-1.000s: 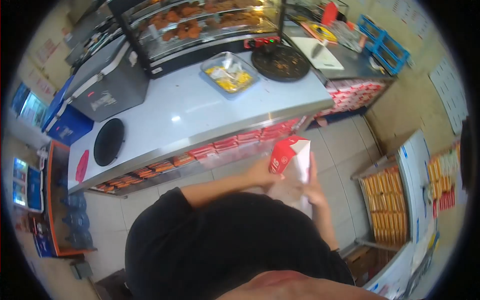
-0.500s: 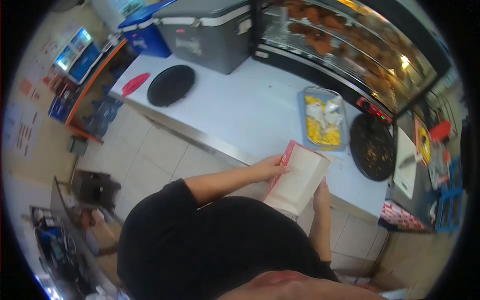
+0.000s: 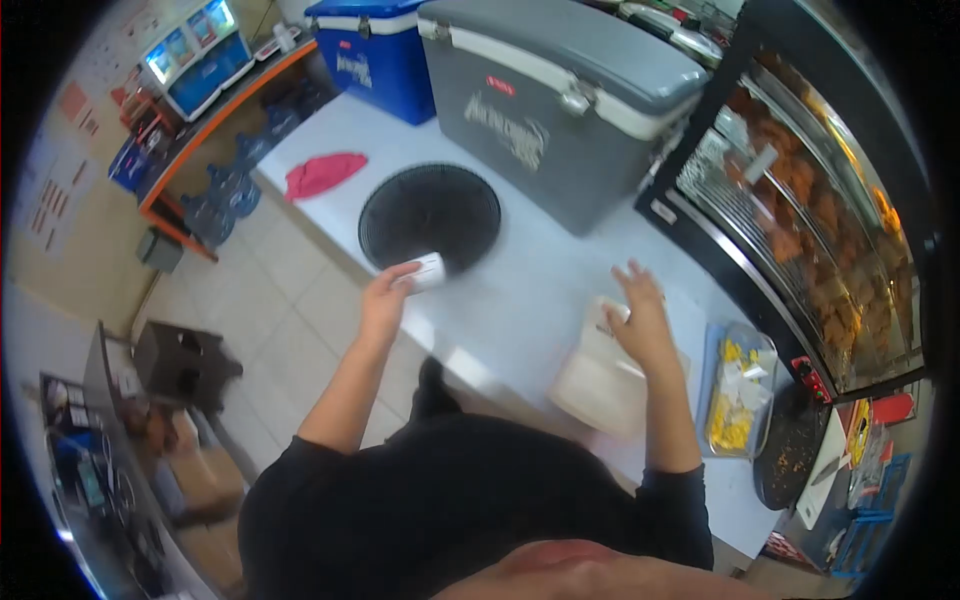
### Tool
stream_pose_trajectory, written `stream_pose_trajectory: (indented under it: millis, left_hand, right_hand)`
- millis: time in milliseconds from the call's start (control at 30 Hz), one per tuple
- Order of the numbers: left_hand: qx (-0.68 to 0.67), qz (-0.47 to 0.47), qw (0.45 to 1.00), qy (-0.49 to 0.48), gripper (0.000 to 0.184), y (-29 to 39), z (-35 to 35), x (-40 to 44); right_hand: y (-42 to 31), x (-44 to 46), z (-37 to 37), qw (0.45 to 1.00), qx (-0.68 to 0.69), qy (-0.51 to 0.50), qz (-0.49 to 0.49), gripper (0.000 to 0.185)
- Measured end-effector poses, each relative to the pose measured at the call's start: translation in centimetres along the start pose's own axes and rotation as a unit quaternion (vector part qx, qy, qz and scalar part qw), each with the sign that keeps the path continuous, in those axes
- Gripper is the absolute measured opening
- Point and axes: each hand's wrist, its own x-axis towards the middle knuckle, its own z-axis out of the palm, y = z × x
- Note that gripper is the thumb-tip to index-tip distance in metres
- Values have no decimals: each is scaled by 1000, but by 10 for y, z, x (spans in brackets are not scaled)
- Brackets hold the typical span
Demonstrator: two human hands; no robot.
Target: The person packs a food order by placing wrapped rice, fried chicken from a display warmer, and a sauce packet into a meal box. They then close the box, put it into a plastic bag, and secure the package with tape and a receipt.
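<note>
My left hand (image 3: 385, 298) is closed on a small white item (image 3: 427, 272), just at the front edge of a round black tray (image 3: 430, 218). Fingers spread, my right hand (image 3: 642, 318) is over the cardboard box (image 3: 600, 387), which rests on the white counter (image 3: 500, 315) with its pale inside showing. Whether the fingers touch the box I cannot tell. To the right of the box is a clear container (image 3: 740, 395) with yellow packets.
Behind the counter top stand a grey cooler (image 3: 560, 110) and a blue cooler (image 3: 375, 65). A pink cloth (image 3: 325, 174) lies at the far left. The glass display case (image 3: 800, 200) holds fried pieces. A dark stool (image 3: 185, 362) stands on the floor.
The view has turned left. The box, earlier held between both hands, is now on the counter. My left hand has moved left and holds a small white item; my right hand has opened.
</note>
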Motion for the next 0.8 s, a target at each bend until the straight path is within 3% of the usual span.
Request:
stream_pose_trajectory:
  millis: [67,133,167,233,300,400,467,533,600,633,733,800]
  left_hand:
    - [34,4,999,35,26,-4,-44,74]
    - [180,104,975,78,29,35,-61,133]
    - [229,178,954,79,33,39,-74,171]
    - [283,296,908,86,41,72,-79,240]
    - [289,442,846,74,47,121,-64,306]
    - [347,555,754,61,50,185,-17,400]
    - [340,559,757,0,46,213,20,446]
    - [379,604,701,-24,43,230,51,477]
    - [352,589,724,-72,42,230,55,479]
    - [354,592,715,-112,40,226,52,476]
    - [396,621,657,-162,38,224,41,469]
    - [383,615,668,-169,38,244,48,479]
  right_hand:
    - [-48,86,-32,975,-55,187,-107,38]
    - [-78,161,-45,941,-98,302,-112,36]
    - [-84,196,-46,942,-103,300,-108,36]
    - [-85,246,-45,919,-264,292,-25,34]
    - [-76,264,-46,922,-279,268,-8,34]
    - [-72,281,-53,898,-367,244,-25,35]
    - [-54,291,-66,883,-389,256,-61,40]
    - [-80,300,-71,892,-376,247,-48,44]
    - [-93,300,-69,920,-375,79,-89,48]
    - [-92,300,-69,915,-386,79,-84,48]
    - [-79,302,-65,894,-430,99,-81,51]
    - [-80,309,-84,833,-541,96,-73,48]
